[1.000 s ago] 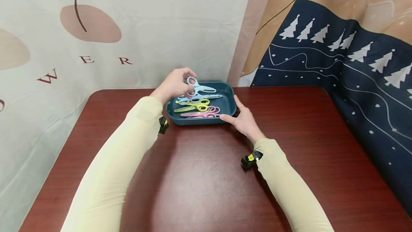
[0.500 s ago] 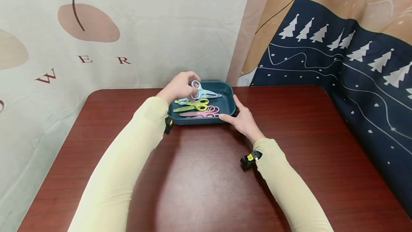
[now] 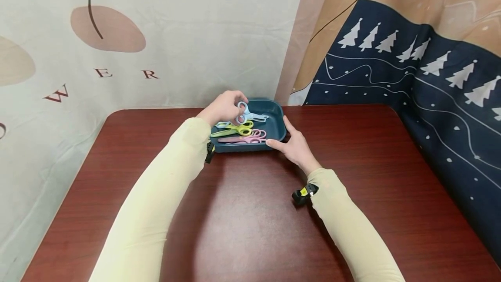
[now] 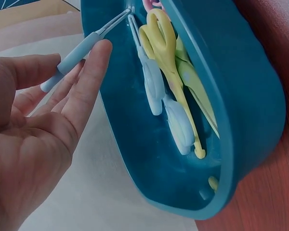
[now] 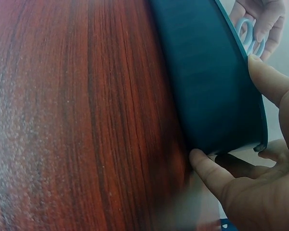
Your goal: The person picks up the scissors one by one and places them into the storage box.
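My left hand (image 3: 226,107) pinches a pair of light blue scissors (image 3: 256,117) by the handles, above the far side of a dark teal tray (image 3: 242,147). Their blades point right and down into the tray; in the left wrist view the tips reach the inner wall. Another light blue pair (image 4: 153,77) lies in the tray, partly hidden by the left hand in the head view. Yellow-green scissors (image 3: 234,130) and pink scissors (image 3: 245,137) lie nearer its front. My right hand (image 3: 297,146) grips the tray's right end, thumb on the rim, fingers along the outside.
The tray stands at the back edge of a reddish-brown wooden table (image 3: 250,221). A pale printed cloth (image 3: 195,34) hangs right behind it, and a navy cloth with white trees (image 3: 372,68) hangs at the right.
My left hand has moved right and slightly down with the light blue scissors, bringing them lower into the tray. The right hand stays on the tray's end.
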The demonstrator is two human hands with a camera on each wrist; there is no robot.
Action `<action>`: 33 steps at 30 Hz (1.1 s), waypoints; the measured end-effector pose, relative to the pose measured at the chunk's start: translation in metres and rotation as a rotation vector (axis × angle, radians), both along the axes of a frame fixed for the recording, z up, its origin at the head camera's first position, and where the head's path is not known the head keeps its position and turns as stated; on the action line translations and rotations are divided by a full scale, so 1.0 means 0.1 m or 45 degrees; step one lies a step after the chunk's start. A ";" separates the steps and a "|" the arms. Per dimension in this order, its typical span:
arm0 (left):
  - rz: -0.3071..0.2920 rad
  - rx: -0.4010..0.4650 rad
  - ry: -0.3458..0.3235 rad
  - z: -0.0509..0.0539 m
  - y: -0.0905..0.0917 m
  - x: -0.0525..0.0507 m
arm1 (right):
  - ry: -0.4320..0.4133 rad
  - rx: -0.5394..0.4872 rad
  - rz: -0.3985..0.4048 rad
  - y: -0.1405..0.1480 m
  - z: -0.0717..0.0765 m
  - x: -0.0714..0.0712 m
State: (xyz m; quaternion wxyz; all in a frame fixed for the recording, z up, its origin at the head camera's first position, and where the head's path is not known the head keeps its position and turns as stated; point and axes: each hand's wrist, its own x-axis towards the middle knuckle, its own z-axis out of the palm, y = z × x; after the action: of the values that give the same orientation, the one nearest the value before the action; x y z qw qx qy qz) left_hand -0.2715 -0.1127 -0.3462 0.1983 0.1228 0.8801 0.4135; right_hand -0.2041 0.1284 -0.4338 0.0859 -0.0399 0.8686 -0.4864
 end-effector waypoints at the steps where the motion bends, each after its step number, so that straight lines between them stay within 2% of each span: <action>1: -0.004 -0.007 -0.002 0.00 0.00 0.00 | -0.002 -0.004 0.000 0.00 0.00 0.00; 7: -0.021 -0.031 -0.035 0.00 0.03 -0.01 | -0.012 -0.025 0.000 0.00 0.01 0.01; 17: 0.007 0.001 -0.114 -0.07 0.06 -0.04 | -0.018 -0.030 0.002 0.00 0.01 0.01; 26: -0.019 -0.075 -0.084 -0.13 0.09 -0.02 | 0.003 -0.011 0.000 0.01 -0.01 -0.01; 33: -0.031 -0.126 -0.064 -0.13 0.08 -0.02 | 0.002 -0.007 -0.003 0.00 -0.01 0.00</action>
State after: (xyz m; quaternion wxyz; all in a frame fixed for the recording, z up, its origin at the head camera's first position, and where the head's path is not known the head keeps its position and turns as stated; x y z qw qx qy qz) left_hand -0.2734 -0.1044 -0.3590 0.2313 0.1131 0.8926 0.3701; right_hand -0.2037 0.1285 -0.4344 0.0844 -0.0396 0.8674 -0.4888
